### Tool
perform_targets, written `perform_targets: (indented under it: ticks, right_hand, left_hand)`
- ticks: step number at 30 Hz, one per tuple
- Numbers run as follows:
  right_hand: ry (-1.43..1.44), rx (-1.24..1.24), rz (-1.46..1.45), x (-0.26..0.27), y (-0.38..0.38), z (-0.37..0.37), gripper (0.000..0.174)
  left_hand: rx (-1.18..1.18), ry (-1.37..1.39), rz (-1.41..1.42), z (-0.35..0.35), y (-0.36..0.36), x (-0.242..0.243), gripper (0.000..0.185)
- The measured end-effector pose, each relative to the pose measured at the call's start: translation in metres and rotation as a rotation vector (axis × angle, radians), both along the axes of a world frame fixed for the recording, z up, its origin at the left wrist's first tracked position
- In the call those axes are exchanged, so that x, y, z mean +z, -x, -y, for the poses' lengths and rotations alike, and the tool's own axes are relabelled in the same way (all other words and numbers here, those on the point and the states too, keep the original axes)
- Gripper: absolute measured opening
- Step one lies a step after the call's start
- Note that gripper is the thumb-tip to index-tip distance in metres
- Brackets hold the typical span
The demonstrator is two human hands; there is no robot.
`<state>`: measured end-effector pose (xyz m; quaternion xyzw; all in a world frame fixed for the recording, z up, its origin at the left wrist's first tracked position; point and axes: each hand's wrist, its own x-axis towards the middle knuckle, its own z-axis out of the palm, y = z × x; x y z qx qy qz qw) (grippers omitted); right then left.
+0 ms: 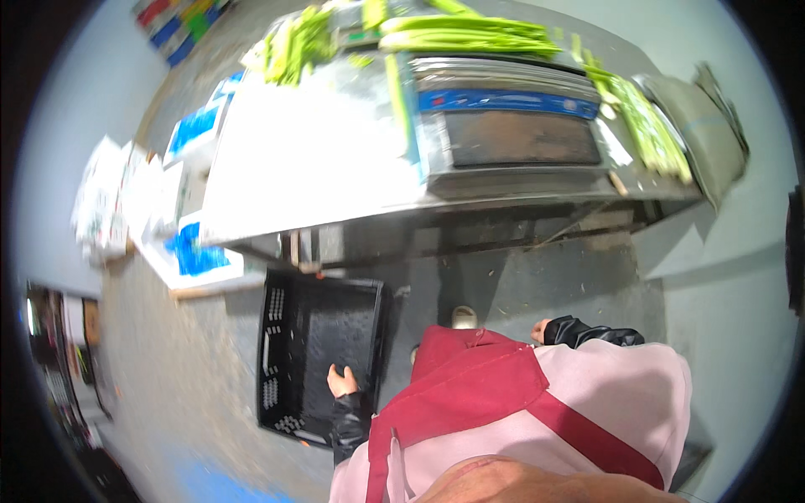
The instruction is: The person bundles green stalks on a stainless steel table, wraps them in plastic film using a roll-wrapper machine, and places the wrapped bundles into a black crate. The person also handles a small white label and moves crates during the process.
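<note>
My left hand, in a black sleeve, shows over the black plastic crate on the floor. Its thumb and fingers are apart, and nothing shows in them. I cannot tell whether it touches the crate. On the other side, my right hand hangs beside the dark red apron; its fingers are small and partly hidden by the sleeve. Before me stands a metal table. A machine that looks like a film wrapper sits on it, with celery stalks lying behind.
More celery lies at the table's far left and right. A sack leans at the right end by the wall. White boxes with blue lining and white bags stand on the left. Glare whitens the tabletop's left part.
</note>
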<state>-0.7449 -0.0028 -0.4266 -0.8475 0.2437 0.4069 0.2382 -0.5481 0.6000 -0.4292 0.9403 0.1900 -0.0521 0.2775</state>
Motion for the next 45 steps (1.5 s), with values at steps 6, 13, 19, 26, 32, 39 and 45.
perform_targets:
  ticks: [6, 13, 19, 26, 32, 39, 45]
  right_hand:
    - [-0.081, -0.122, 0.181, -0.002, -0.025, -0.014, 0.033]
    - [-0.163, -0.195, 0.326, 0.02, -0.09, 0.076, 0.03]
    - [-0.187, -0.276, 0.432, 0.069, -0.143, 0.199, 0.033]
    - [-0.077, 0.043, 0.35, 0.072, -0.165, 0.242, 0.035]
    - [-0.397, 0.202, 0.213, 0.146, -0.171, 0.267, 0.033]
    - [0.323, -0.163, 1.274, 0.48, -0.164, 0.301, 0.023]
    - [0.644, 0.269, 2.154, 0.546, -0.168, 0.204, 0.032]
  left_hand:
    - [-0.277, 0.365, 0.027, 0.065, -0.102, 0.068, 0.035]
    - [-0.465, 0.71, -0.185, 0.236, -0.142, 0.142, 0.031]
    - [-0.372, 0.662, -0.129, 0.325, -0.154, 0.182, 0.017]
    - [-0.323, 0.5, 0.251, 0.354, -0.215, 0.258, 0.018]
    - [-0.368, 0.332, 0.345, 0.383, -0.254, 0.274, 0.028]
    - [-0.383, 0.057, 0.479, 0.379, -0.341, 0.236, 0.05]
    - [-0.367, 0.173, 0.275, 0.388, -0.409, 0.194, 0.067]
